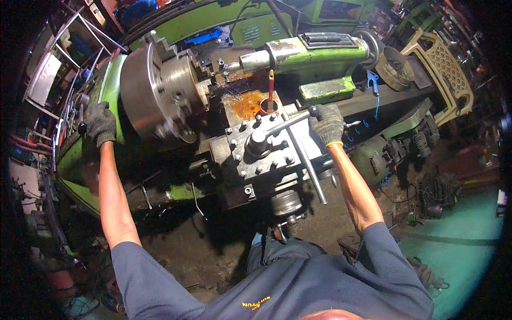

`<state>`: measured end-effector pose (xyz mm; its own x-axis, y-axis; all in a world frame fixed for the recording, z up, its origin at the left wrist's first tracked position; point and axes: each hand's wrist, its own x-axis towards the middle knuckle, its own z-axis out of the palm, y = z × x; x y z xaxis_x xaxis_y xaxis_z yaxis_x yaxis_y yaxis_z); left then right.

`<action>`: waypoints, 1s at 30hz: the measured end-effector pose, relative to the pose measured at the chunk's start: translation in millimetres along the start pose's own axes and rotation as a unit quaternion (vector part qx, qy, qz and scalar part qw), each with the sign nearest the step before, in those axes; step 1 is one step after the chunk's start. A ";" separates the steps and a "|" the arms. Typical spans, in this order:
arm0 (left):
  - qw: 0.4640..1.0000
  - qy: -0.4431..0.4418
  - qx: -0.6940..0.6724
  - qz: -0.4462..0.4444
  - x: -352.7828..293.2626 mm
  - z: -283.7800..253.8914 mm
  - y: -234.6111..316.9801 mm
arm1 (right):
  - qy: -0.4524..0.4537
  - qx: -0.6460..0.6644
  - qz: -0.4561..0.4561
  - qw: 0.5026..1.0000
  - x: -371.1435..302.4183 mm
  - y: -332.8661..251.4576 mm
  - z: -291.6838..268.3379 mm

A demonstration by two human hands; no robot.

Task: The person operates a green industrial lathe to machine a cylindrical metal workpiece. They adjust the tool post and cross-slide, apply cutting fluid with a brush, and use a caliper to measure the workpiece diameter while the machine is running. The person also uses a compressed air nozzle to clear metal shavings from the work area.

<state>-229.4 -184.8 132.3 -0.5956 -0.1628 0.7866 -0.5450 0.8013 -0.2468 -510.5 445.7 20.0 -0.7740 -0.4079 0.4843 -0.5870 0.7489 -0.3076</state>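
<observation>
The green lathe (314, 61) carries a round steel chuck (160, 90), with a bolted tool block (274, 160) to the chuck's right and nearer the person. The gloved right hand (326, 126), right of the chuck, is partly curled at the knobbed end of the block's handle (288, 124); the gloved left hand (101, 123), left of the chuck, is partly curled beside 1 black-knobbed lever (81, 113). Whether either hand grips cannot be told; 1 brush (271, 85) stands right of the chuck.

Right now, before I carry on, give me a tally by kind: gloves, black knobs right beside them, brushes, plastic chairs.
Gloves: 2
Black knobs beside them: 2
Brush: 1
Plastic chair: 1
Total: 6
</observation>
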 end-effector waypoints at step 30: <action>1.000 -0.007 0.012 -0.001 -3.3 1.2 -6.0 | -0.006 -0.028 -0.005 1.000 -1.1 6.3 7.2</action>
<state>-224.9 -189.8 130.5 -0.6018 -0.1730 0.7797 -0.5608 0.7866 -0.2583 -515.0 447.2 11.7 -0.7717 -0.4208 0.4769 -0.5803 0.7726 -0.2575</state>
